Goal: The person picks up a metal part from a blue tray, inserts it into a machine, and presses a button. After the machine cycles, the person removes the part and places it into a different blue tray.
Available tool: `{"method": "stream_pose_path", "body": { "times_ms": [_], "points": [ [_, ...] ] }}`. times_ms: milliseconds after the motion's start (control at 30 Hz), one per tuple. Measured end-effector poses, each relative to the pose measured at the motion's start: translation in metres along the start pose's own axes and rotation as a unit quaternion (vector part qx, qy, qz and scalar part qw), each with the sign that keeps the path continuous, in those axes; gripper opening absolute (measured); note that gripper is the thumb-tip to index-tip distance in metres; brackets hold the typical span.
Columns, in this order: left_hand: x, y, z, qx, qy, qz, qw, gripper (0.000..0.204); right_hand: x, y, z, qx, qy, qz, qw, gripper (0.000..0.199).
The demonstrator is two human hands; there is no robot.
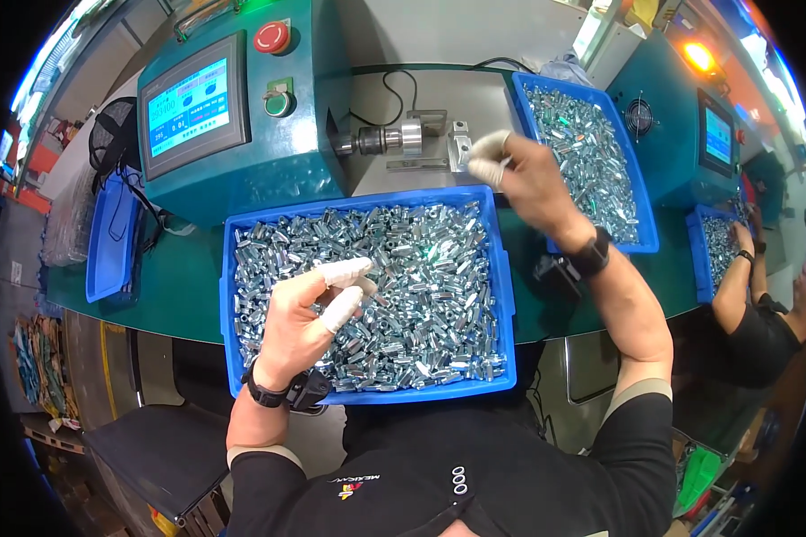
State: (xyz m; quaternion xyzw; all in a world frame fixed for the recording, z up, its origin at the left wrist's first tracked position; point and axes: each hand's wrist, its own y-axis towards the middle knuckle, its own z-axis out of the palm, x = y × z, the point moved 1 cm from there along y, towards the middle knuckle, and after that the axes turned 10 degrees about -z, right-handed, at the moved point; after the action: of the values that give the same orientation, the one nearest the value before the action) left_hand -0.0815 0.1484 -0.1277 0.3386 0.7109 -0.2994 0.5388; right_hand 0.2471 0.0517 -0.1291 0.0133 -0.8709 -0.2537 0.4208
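A blue tray (501,295) heaped with small shiny metal parts (421,295) sits right in front of me. My left hand (309,313) hovers over its left half, with white cots on the thumb and a finger; whether a part sits between the tips is unclear. My right hand (524,183), also wearing white fingertip cots, reaches to the metal fixture block (458,143) beside the chuck (390,140) of the teal machine. Its fingertips are pinched on a small metal part at the block.
The teal machine carries a touch screen (192,107), a red stop button (271,38) and a green button (278,103). A second blue tray of parts (640,206) stands at right. Another person (752,304) works at a neighbouring machine (690,125). A blue bin (112,237) stands at left.
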Motion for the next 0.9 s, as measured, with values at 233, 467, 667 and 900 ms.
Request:
{"method": "stream_pose_path", "body": {
  "times_ms": [233, 467, 667, 900],
  "points": [
    [0.002, 0.003, 0.001, 0.000, -0.010, 0.001, 1.000, 0.029, -0.033, 0.030, -0.008, -0.052, -0.089, -0.016, 0.995, 0.016],
    [0.000, 0.001, 0.000, 0.009, 0.004, -0.010, 1.000, 0.032, -0.040, 0.036, -0.006, -0.031, -0.133, -0.010, 0.991, 0.016],
    [-0.001, 0.002, 0.001, -0.001, 0.013, 0.011, 1.000, 0.029, -0.036, 0.041, -0.017, 0.028, -0.121, -0.050, 0.991, 0.015],
    [0.002, 0.003, 0.002, 0.002, -0.003, 0.005, 1.000, 0.029, -0.036, 0.043, -0.016, 0.033, -0.157, -0.090, 0.983, 0.014]
  ]
}}
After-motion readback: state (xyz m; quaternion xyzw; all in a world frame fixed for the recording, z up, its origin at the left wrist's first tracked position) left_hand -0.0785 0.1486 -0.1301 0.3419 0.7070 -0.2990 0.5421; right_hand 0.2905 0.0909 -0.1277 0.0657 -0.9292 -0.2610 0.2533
